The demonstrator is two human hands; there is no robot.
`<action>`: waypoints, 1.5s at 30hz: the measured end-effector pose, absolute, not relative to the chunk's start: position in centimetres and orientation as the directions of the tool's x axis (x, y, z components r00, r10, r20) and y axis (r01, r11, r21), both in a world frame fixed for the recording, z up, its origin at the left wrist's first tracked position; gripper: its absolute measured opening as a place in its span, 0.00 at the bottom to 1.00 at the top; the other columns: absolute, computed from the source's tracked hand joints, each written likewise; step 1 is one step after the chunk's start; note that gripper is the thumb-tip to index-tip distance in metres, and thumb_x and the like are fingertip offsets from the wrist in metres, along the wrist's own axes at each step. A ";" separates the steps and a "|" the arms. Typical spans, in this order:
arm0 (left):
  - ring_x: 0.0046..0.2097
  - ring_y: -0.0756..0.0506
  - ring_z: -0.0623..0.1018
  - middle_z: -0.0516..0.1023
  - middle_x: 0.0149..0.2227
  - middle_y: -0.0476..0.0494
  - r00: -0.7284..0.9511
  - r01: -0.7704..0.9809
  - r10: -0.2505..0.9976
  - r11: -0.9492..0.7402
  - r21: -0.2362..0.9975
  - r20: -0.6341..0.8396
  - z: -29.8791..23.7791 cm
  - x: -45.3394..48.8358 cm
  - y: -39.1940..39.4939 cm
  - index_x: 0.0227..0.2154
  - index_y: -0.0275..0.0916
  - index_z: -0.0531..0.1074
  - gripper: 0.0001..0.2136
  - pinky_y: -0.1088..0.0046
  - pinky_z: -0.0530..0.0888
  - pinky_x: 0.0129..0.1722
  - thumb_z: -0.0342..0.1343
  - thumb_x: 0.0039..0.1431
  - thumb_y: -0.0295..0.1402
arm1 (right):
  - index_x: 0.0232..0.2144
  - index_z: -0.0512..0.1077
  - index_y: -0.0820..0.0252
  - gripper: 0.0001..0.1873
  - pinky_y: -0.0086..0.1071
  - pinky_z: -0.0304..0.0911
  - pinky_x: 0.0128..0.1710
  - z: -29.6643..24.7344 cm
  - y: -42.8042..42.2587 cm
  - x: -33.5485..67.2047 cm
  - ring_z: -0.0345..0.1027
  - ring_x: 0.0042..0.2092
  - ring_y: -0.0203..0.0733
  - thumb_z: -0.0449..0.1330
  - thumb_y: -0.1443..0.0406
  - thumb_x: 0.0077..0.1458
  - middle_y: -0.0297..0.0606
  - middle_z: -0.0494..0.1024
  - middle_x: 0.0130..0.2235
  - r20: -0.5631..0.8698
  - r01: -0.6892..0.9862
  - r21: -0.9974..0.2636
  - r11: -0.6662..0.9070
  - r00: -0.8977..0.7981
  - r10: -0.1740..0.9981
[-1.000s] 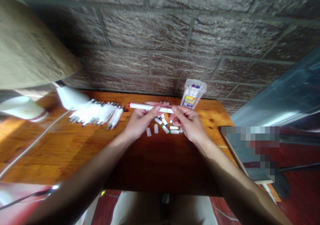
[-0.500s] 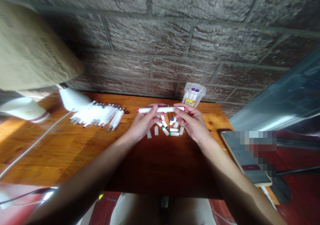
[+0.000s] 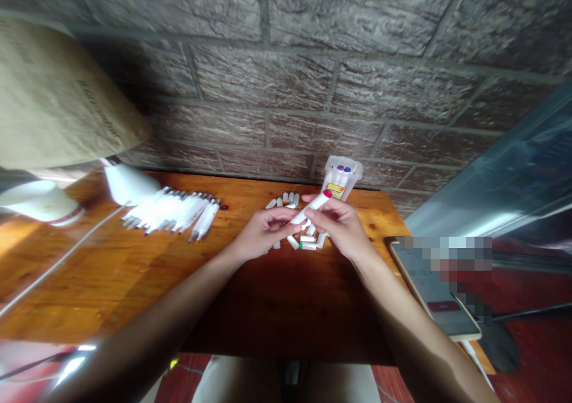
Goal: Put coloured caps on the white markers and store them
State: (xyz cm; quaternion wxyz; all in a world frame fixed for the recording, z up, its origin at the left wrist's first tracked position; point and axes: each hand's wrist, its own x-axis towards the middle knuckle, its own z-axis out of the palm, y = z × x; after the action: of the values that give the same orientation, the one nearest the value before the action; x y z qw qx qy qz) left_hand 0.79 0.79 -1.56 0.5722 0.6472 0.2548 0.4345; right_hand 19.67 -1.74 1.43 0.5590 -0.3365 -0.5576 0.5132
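Observation:
A white marker point(image 3: 308, 208) with a red end slants up to the right between my hands. My left hand point(image 3: 263, 231) is closed on its lower end, which the fingers partly cover. My right hand point(image 3: 338, 223) grips it nearer the red end, thumb along the barrel. Under and around my fingers lie several loose marker caps point(image 3: 308, 246), white with coloured ends; some are hidden by my hands. Just behind my right hand, a clear plastic holder point(image 3: 357, 169) with a yellow label has a purple-ended and a blue-ended marker standing in it.
Several uncapped-looking white markers point(image 3: 172, 212) lie in a row on the wooden table point(image 3: 134, 290) at the left. Behind them stands a lamp point(image 3: 67, 99), its cable crossing the table, with a white cup point(image 3: 42, 203) nearby. A tablet point(image 3: 435, 295) rests at the right edge; a stone-patterned wall closes the back.
The marker has turned from level to a slant, its right red end pointing up and its left end lower. My hands have come closer together, and the left end is now covered by fingers.

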 end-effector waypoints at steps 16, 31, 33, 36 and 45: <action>0.45 0.41 0.83 0.85 0.45 0.40 0.392 0.039 0.789 -0.528 0.848 0.473 -1.3 0.3 0.6 0.45 0.40 0.82 0.13 0.68 0.76 0.48 0.64 0.58 0.36 | 0.41 0.83 0.53 0.15 0.36 0.72 0.36 1.2 -2.6 19.2 0.74 0.35 0.42 0.73 0.60 0.49 0.34 0.80 0.28 0.334 -0.028 -0.941 0.336 -0.232 0.914; 0.33 0.45 0.81 0.85 0.34 0.41 0.575 -0.112 0.790 -0.184 0.977 0.215 -0.2 0.6 -0.4 0.40 0.38 0.82 0.12 0.71 0.77 0.36 0.64 0.58 0.39 | 0.43 0.80 0.57 0.17 0.27 0.44 0.20 1.7 -1.4 19.3 0.46 0.20 0.27 0.68 0.55 0.54 0.24 0.59 0.19 0.211 -0.413 -0.887 0.207 0.037 0.977; 0.33 0.45 0.82 0.84 0.33 0.41 0.604 -0.130 0.778 -0.121 0.984 0.175 -0.2 0.4 -0.5 0.41 0.37 0.82 0.12 0.70 0.77 0.37 0.65 0.57 0.38 | 0.41 0.80 0.58 0.18 0.28 0.43 0.19 1.9 -1.3 19.4 0.44 0.20 0.28 0.68 0.52 0.54 0.23 0.58 0.19 0.170 -0.452 -0.875 0.171 0.044 0.984; 0.34 0.44 0.83 0.84 0.33 0.41 0.644 -0.138 0.755 -0.050 0.989 0.128 -0.1 0.3 -0.5 0.43 0.37 0.82 0.14 0.68 0.78 0.39 0.68 0.53 0.36 | 0.39 0.80 0.57 0.19 0.29 0.42 0.19 2.2 -1.3 19.3 0.42 0.20 0.28 0.68 0.50 0.52 0.23 0.56 0.20 0.132 -0.467 -0.874 0.135 0.038 0.990; 0.30 0.49 0.79 0.82 0.29 0.45 0.654 -0.057 0.739 -0.164 0.985 0.161 -0.5 0.2 0.0 0.34 0.36 0.81 0.08 0.75 0.74 0.33 0.68 0.52 0.34 | 0.44 0.80 0.52 0.19 0.30 0.44 0.23 1.3 -1.6 19.1 0.51 0.23 0.30 0.69 0.53 0.52 0.27 0.65 0.24 0.255 -0.292 -0.919 0.267 0.077 0.964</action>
State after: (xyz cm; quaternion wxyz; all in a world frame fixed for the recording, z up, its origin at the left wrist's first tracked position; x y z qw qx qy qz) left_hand 0.20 -0.03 -0.52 0.5967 0.6864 0.2485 0.3332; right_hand 19.12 -1.63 1.30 0.6415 -0.3567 -0.4711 0.4893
